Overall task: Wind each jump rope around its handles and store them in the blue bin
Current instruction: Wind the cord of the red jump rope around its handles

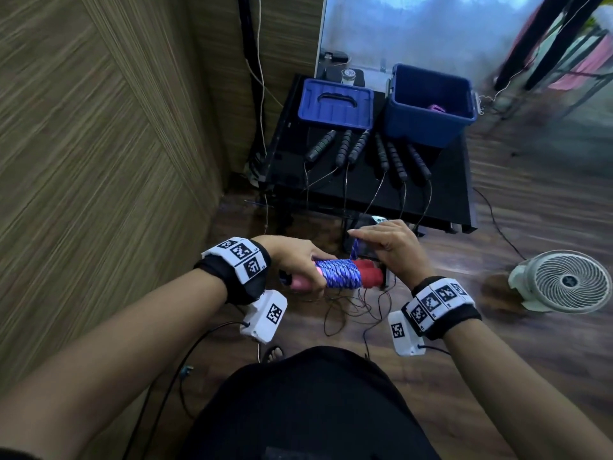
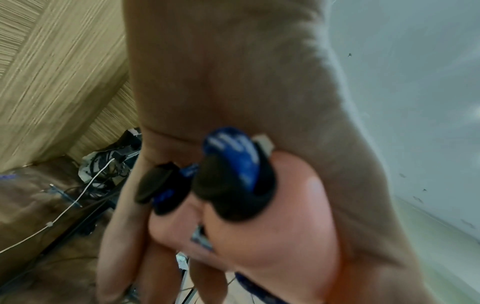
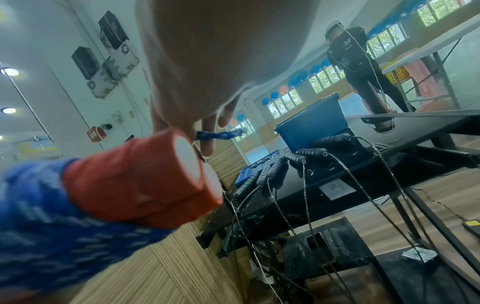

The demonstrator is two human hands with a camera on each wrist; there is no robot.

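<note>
My left hand (image 1: pixel 298 260) grips the pink ends of two jump-rope handles (image 1: pixel 300 284) held side by side. Blue-and-white braided rope (image 1: pixel 341 273) is wound round their middle, and the red ends (image 1: pixel 371 277) stick out to the right. My right hand (image 1: pixel 381 242) pinches the loose rope end (image 3: pixel 221 134) just above the bundle. In the left wrist view the black end caps (image 2: pixel 233 191) show in my palm. The open blue bin (image 1: pixel 429 106) stands at the back right of the black table (image 1: pixel 441 200), with something pink inside it.
The bin's blue lid (image 1: pixel 335 106) lies at the table's back left. Several black-handled jump ropes (image 1: pixel 368 152) lie in a row on the table, their thin cords hanging over the front edge to the floor. A white fan (image 1: pixel 567 280) stands on the floor at right. A wooden wall is at left.
</note>
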